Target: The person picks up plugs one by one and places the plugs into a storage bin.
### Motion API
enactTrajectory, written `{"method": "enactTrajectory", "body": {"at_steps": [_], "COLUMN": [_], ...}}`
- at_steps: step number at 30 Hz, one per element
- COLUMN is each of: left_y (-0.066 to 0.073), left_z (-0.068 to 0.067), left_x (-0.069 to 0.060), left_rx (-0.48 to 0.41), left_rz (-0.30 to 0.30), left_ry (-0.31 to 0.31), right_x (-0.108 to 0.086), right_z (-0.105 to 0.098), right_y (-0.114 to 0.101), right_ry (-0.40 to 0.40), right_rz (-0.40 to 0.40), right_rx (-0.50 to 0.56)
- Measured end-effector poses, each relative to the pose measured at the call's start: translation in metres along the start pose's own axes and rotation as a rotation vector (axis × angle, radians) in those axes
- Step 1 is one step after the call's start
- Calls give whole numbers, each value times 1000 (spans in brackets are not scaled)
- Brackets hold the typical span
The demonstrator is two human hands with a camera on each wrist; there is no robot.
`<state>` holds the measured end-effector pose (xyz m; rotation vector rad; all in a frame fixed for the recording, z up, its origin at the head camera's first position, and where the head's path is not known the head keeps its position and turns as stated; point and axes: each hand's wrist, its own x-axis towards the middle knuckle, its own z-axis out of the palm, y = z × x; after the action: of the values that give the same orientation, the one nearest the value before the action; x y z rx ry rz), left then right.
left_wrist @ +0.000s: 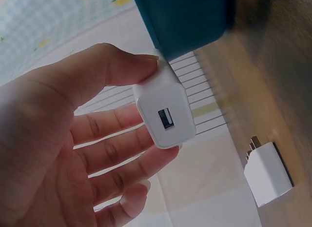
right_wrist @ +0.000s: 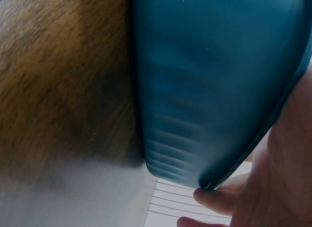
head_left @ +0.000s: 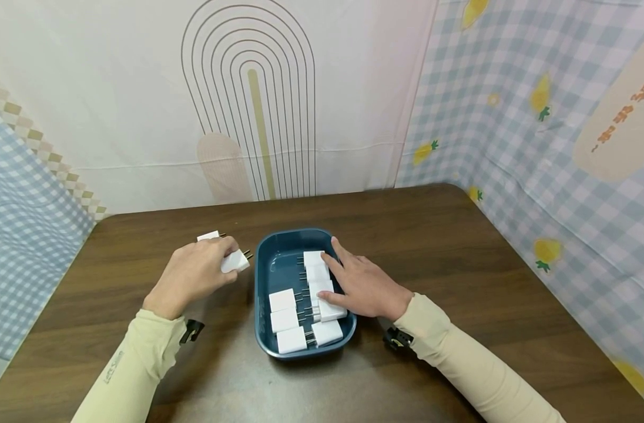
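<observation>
My left hand (head_left: 197,270) pinches a white USB charger (head_left: 235,261) between thumb and fingers, left of the blue tray (head_left: 260,329). Its two prongs point toward the tray in the head view, and the left wrist view shows the charger's USB port (left_wrist: 166,118). Beyond that hand, another white charger (left_wrist: 268,175) lies on the table. My right hand (head_left: 366,288) reaches over the tray's right rim with fingers spread, touching the white chargers (head_left: 318,271) inside. Its palm hides part of that row. Several more chargers (head_left: 284,321) lie in the tray's near left part.
The tray stands on a dark brown wooden table (head_left: 438,247). Behind the table hangs a pale cloth (head_left: 354,88) with arch lines, and a blue checked cloth (head_left: 512,147) hangs along the right.
</observation>
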<state>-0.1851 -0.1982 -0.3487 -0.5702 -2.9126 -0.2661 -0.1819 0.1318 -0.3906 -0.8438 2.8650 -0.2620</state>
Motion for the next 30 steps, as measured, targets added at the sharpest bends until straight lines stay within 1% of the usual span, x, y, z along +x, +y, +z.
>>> {"method": "enactTrajectory", "body": {"at_steps": [12,22,30], "left_y": [9,20,30], "left_z": [-3,-4,-1], "left_x": [-2,-1,-1], "left_rx": [15,25,-12], "left_rz": [38,78,76], "left_ry": [58,96,84], "right_x": [1,1,0], "right_z": [0,0,0], "right_y": [0,0,0], "right_ry": [-3,-1,6], "right_rz": [10,13,-4], "right_rx": [-1,2,7]}}
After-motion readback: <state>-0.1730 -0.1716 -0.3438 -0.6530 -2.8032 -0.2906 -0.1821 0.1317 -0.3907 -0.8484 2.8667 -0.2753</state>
